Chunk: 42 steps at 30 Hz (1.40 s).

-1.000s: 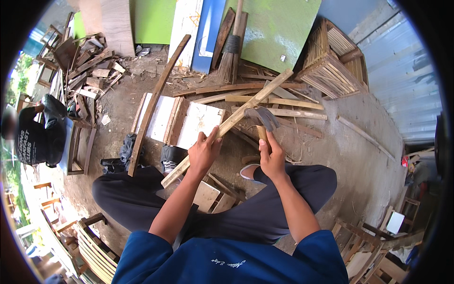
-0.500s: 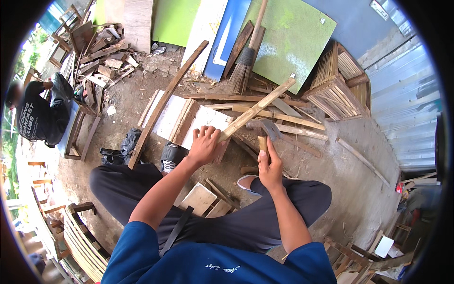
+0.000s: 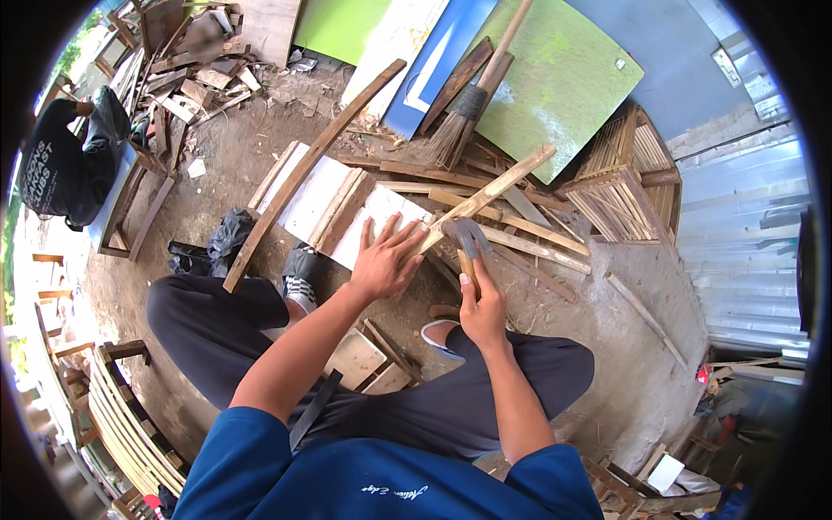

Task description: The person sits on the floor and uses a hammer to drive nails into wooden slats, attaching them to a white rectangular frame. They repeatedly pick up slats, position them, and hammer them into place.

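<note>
My left hand (image 3: pixel 384 263) lies with fingers stretched and spread over the white-topped board (image 3: pixel 380 211), its fingertips at the near end of a pale wooden strip (image 3: pixel 490 196). That strip slants up and away to the right. In my right hand (image 3: pixel 484 310) is a hammer (image 3: pixel 471 241), held by its wooden handle. The dark metal head is close beside the strip; whether they touch I cannot tell. A rough brown wood block (image 3: pixel 341 212) sits across the white board. Further left, a long dark plank (image 3: pixel 312 169) crosses the board at a slant.
Several loose strips (image 3: pixel 520 227) lie beyond the hammer. A broom (image 3: pixel 459 126) leans by green and blue panels (image 3: pixel 563 78). Slatted wooden frames (image 3: pixel 620 186) stand at right. Another person (image 3: pixel 65 165) sits at far left near scrap wood (image 3: pixel 204 82). Black plastic (image 3: pixel 230 238) lies by my left foot.
The hammer head has come left and nearer, up to the strip. My left hand's fingers have gone from curled to stretched out. The whole view has shifted slightly.
</note>
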Tool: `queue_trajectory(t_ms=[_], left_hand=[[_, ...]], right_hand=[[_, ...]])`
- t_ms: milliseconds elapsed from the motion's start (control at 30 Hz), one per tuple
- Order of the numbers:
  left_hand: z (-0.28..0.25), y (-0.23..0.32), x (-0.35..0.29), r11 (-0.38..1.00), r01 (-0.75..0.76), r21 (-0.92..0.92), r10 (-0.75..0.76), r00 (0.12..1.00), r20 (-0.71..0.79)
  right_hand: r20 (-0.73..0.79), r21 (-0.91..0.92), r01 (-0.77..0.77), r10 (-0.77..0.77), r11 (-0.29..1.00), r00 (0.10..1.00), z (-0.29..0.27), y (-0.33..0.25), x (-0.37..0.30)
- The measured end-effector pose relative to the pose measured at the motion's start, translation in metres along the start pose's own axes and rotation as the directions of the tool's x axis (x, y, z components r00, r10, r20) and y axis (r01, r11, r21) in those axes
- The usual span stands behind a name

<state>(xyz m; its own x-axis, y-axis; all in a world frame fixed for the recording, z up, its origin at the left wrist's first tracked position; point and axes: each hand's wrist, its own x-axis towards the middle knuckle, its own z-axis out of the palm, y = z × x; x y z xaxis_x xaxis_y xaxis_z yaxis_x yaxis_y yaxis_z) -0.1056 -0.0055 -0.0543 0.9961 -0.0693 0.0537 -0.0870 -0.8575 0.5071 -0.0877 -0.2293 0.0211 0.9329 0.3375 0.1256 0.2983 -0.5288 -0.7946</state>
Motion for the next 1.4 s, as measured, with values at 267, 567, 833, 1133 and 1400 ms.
queue_trajectory(t_ms=[267,567,833,1133,1400], left_hand=[[-0.004,0.005,0.002,0.999,0.053,-0.003,-0.052,0.994,0.1],[-0.004,0.008,0.003,0.996,0.019,0.086,-0.026,0.996,0.08],[-0.001,0.011,0.006,0.996,-0.005,0.092,0.0,0.999,0.053],[-0.004,0.016,0.008,0.993,-0.007,0.117,-0.001,0.998,0.062],[0.001,0.016,0.007,0.987,-0.015,0.159,0.007,0.999,0.052]], right_hand=[[-0.068,-0.026,0.13,-0.131,0.991,0.989,0.007,-0.019,0.009],[-0.022,-0.063,-0.013,0.011,0.998,1.0,0.013,-0.009,0.001],[-0.065,-0.019,-0.087,0.086,0.996,0.994,0.007,-0.009,-0.003],[-0.065,-0.02,-0.228,0.226,0.974,0.972,0.009,0.001,0.001],[-0.149,-0.053,0.027,-0.034,0.998,0.988,0.008,-0.002,-0.006]])
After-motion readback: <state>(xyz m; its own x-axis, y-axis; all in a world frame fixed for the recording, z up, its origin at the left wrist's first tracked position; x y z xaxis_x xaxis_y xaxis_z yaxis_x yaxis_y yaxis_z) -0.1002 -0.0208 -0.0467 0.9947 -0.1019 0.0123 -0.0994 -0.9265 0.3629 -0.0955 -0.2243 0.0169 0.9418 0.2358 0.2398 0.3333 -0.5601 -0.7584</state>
